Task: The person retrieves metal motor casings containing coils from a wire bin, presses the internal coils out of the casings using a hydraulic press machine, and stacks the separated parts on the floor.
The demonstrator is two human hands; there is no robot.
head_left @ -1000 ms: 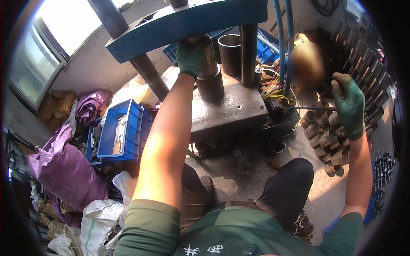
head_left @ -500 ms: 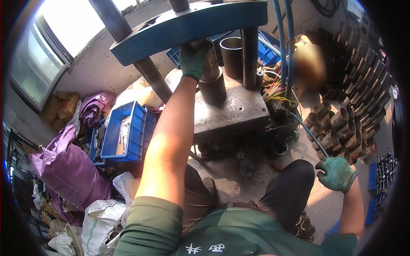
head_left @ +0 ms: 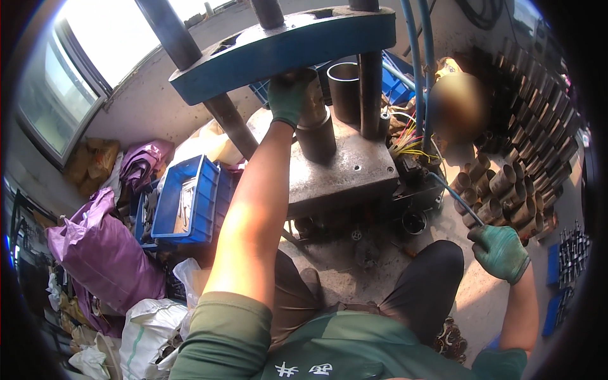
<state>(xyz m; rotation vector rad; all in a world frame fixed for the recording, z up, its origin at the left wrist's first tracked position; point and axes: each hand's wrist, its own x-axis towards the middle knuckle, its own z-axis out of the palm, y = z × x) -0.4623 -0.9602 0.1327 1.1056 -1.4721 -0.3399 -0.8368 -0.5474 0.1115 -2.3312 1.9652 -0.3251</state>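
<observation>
Head view: the left hand [head_left: 286, 101], gloved, is resting against the left side of a tube [head_left: 314, 104] at 12 o'clock; its fingers are lying in shadow, so whether they are gripping or only steadying cannot be told. The right hand [head_left: 502, 254], also gloved, is gripping a lever [head_left: 465, 206] between 3 and 4 o'clock. The tube is standing upright at the mouth of a wider sleeve [head_left: 316, 142], which is sitting on the worktop [head_left: 342, 174] below a blue beam [head_left: 285, 60]. As a judgement, the lining-up is looking done, while the joining is looking unfinished: a good length of tube is showing above the sleeve. Whether the beam is touching the tube's top is staying hidden. Farther out, a cylinder [head_left: 345, 101] is standing near 1 o'clock, short tubes [head_left: 505, 182] are lying at 3, a bin [head_left: 206, 201] is holding slim parts [head_left: 186, 201] at 9, and a purple bag [head_left: 107, 250] is slumping at 8.
</observation>
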